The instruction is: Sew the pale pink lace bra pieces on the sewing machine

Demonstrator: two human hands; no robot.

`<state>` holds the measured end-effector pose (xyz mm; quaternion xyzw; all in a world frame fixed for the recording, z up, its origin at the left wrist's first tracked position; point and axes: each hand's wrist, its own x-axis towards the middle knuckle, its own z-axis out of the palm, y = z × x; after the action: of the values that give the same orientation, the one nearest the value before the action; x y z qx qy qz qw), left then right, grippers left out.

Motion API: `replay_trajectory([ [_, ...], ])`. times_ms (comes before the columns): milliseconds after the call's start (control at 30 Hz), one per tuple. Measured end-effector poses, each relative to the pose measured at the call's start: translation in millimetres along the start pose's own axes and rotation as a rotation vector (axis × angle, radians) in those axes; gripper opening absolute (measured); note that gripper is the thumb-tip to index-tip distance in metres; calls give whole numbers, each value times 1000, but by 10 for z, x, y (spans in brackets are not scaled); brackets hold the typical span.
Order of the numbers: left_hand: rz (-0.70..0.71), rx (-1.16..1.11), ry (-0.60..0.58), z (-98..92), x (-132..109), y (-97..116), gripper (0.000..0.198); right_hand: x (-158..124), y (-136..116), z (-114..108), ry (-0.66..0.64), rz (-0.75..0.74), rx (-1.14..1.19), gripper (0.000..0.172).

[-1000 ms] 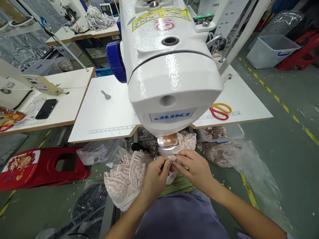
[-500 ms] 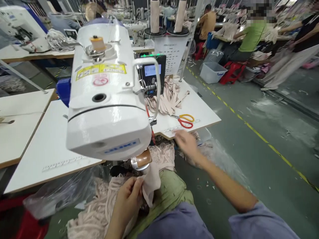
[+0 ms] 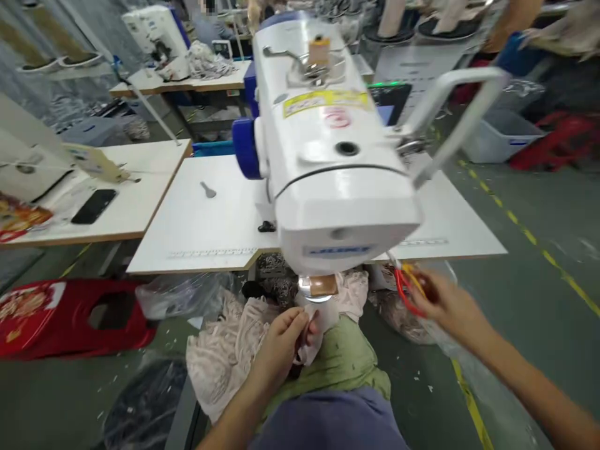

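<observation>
A white sewing machine (image 3: 342, 206) stands in front of me, its free arm and plate (image 3: 317, 287) low over my lap. My left hand (image 3: 287, 340) is closed, pinching a piece of pale pink fabric (image 3: 324, 320) just below the plate. Lace bra pieces (image 3: 354, 290) in the same pale pink lie to the right of the plate. Scissors (image 3: 407, 292) with one red and one yellow handle loop are in my right hand (image 3: 438, 303), held off the table's front edge. Their blades point up and left and are blurred.
Pale pink bras (image 3: 218, 362) are heaped to the left of my lap. The white tabletop (image 3: 220, 219) has a cut-out front edge. A red stool (image 3: 84, 319) stands at left, and a clear bin (image 3: 504, 134) is on the floor at right.
My right hand has taken hold of the scissors and lifted them off the table. The left hand still pinches the fabric. The view has turned left.
</observation>
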<state>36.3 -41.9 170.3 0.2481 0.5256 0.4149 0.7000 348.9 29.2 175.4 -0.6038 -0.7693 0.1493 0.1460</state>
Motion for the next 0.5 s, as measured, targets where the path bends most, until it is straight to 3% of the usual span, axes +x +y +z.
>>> replay_trajectory([
  [100,-23,-116,9,-8,29,5,45,-577,-371,120,-63,-281,138,34],
  [200,-36,-106,10,-15,39,1,46,-819,-711,216,-102,-334,183,38],
  [333,-36,22,-31,-25,14,-1,46,-716,-889,337,-161,-243,202,33],
  [500,7,183,-36,-40,2,-24,43,-536,-949,388,-204,-306,225,33],
])
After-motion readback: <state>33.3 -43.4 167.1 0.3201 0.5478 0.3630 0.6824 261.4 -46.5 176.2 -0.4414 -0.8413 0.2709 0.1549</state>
